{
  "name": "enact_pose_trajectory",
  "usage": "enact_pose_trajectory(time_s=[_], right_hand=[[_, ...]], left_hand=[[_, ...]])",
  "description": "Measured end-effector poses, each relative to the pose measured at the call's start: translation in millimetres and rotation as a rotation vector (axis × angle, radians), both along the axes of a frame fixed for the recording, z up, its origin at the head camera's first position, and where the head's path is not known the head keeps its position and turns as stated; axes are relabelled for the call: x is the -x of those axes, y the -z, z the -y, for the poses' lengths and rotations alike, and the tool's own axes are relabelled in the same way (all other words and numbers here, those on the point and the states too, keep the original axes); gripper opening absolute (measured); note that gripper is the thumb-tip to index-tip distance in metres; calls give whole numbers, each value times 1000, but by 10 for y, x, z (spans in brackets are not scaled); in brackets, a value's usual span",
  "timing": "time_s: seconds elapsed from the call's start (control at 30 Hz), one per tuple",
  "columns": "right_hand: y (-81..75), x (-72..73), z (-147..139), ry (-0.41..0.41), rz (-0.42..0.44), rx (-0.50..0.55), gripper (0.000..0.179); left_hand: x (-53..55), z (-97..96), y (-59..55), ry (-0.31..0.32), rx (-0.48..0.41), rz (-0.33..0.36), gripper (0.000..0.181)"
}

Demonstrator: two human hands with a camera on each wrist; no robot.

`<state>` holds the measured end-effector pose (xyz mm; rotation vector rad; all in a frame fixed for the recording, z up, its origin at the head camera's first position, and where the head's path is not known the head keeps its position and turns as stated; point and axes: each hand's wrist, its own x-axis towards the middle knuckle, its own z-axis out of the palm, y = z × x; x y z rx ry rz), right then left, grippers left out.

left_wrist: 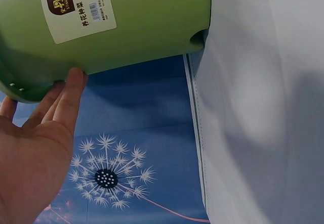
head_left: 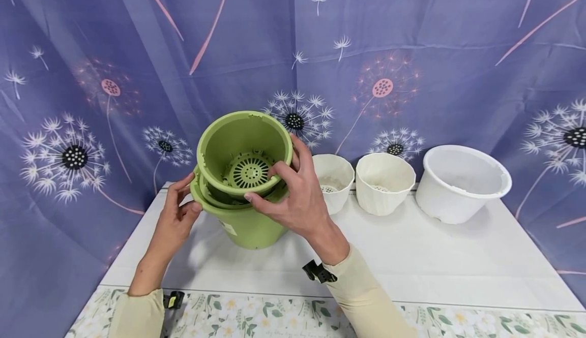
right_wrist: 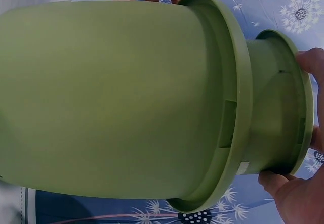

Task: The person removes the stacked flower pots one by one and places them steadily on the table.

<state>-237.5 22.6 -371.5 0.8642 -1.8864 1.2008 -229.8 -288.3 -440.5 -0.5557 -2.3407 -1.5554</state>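
A large green flowerpot (head_left: 258, 231) stands on the table, a printed label (left_wrist: 78, 6) on its side. Partly inside it sits a smaller green flowerpot (head_left: 229, 140), raised above the large rim and tilted so its slotted bottom shows. Another green edge lies just within the large pot's rim. My left hand (head_left: 177, 216) holds the large pot by the left of its rim, thumb in front, other fingers behind. On the smaller pot's right side, my right hand (head_left: 299, 198) grips the rim, with a finger reaching inside and the thumb on the front.
To the right, two white fluted pots (head_left: 385, 183) and a wider white round pot (head_left: 462, 185) stand in a row near the back edge. A purple dandelion curtain (head_left: 320, 33) hangs right behind the table (head_left: 412, 262). A floral cloth strip (head_left: 256, 317) runs along the front.
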Motion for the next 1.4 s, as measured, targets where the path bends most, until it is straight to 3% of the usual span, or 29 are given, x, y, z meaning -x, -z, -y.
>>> enact_pose_trajectory(time_s=[0.2, 0.37, 0.7, 0.97, 1.4], right_hand=[[-40, 22, -16, 1, -30, 19, 44], [-56, 10, -2, -4, -30, 39, 44], [-49, -29, -18, -8, -26, 64, 45], [-121, -56, -40, 12, -57, 78, 47], [-255, -185, -148, 33, -81, 117, 50]], left_hand=[[10, -16, -35, 23, 6, -18, 61], [-3, -4, -74, 4, 16, -19, 60], [-18, 7, -25, 4, 11, 3, 61], [-37, -5, -87, -27, 52, 7, 60], [-34, -15, -47, -1, 34, 7, 61]])
